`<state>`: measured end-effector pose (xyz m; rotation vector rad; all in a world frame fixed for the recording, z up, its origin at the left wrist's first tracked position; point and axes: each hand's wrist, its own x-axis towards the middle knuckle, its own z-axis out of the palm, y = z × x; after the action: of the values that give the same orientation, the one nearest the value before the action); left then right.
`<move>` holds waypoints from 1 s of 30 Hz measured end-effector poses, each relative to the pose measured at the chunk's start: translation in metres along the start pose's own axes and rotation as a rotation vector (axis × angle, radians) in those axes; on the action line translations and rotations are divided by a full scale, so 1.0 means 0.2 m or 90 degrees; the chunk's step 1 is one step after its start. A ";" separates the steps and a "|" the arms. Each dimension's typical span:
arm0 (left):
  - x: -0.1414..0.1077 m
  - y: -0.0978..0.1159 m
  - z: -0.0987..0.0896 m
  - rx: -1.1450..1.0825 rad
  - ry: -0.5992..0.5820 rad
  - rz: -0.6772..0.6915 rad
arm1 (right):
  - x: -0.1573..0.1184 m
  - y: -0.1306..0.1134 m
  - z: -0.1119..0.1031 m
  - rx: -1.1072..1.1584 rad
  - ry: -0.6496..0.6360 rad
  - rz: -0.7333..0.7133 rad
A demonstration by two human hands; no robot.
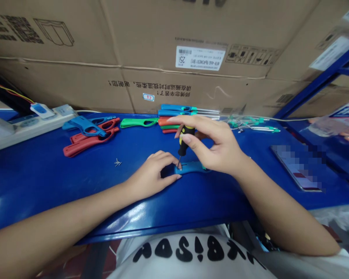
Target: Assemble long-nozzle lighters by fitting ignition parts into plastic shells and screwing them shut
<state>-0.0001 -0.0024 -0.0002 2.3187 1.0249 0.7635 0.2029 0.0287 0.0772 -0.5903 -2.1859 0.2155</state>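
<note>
White printed shirt (189, 254) at near edge. Right hand (215, 145) in narrow pinch on black-and-yellow screwdriver (184, 141), upright, tip down on blue plastic housing (193, 167); left hand (152, 174) curled, pinning housing to blue workbench (46, 182).

Cardboard carton (163, 91): upside-down Chinese print, "师傅您辛苦了!". White barcode label (200, 58) w/ "25", tiny model code. Sticker (148, 97) reads "32". White T-shirt (189, 255): black letters, unclear.

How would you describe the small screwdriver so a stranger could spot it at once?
On the blue bench, the right hand pinches a small screwdriver, its tip on a blue plastic part. Nothing else nearby has its black and yellow handle.
</note>
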 end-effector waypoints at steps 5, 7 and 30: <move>0.00 0.00 0.00 -0.003 0.002 0.000 | -0.01 -0.01 0.01 -0.096 0.079 -0.042; 0.00 0.00 0.00 -0.003 -0.003 -0.002 | -0.01 -0.02 0.02 -0.046 0.035 -0.001; -0.01 -0.02 0.01 0.013 0.005 0.007 | 0.00 -0.09 0.03 0.043 -0.041 0.014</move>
<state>-0.0016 -0.0021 -0.0042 2.3421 1.0285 0.7699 0.1912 0.0137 0.0794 -0.5770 -2.2248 0.3231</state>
